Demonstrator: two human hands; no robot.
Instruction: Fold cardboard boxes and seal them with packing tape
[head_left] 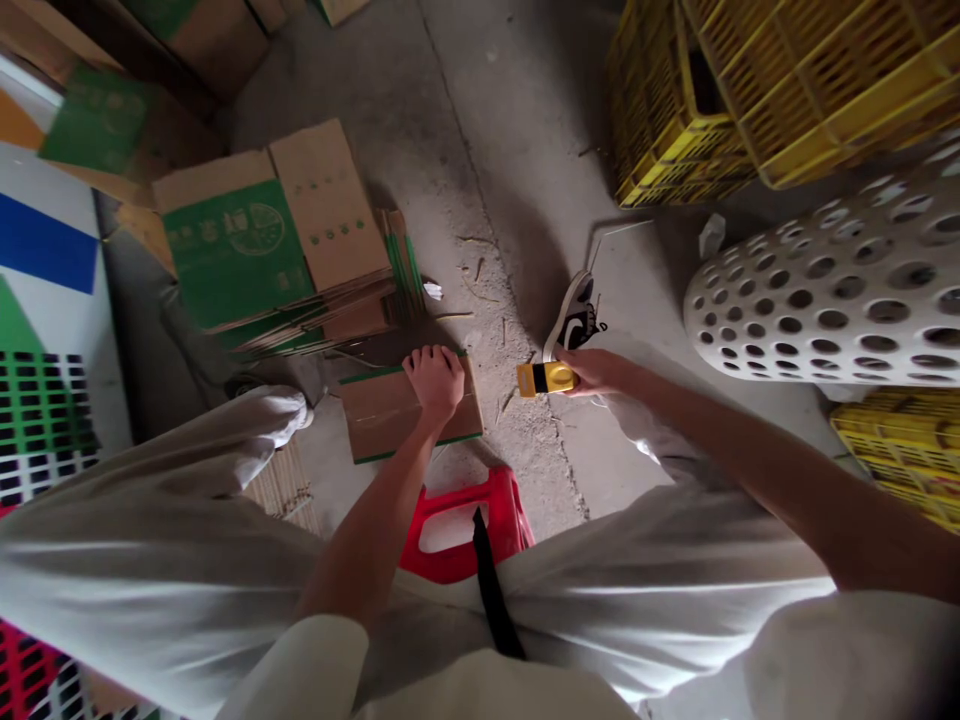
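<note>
Head view — left hand point(433, 380) grips cardboard point(390, 415); right hand point(600, 372) holds tool point(547, 378) (yellow).

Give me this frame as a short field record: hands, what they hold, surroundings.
left hand: on the cardboard piece lying flat on the floor, fingers curled at its far edge
right hand: holds a yellow tool with a black band; type unclear
seat: red stool between the legs
beyond left hand: stack of flattened cartons, green print
right side: white perforated basket; yellow crates behind it
floor: shoe near the right hand
</note>
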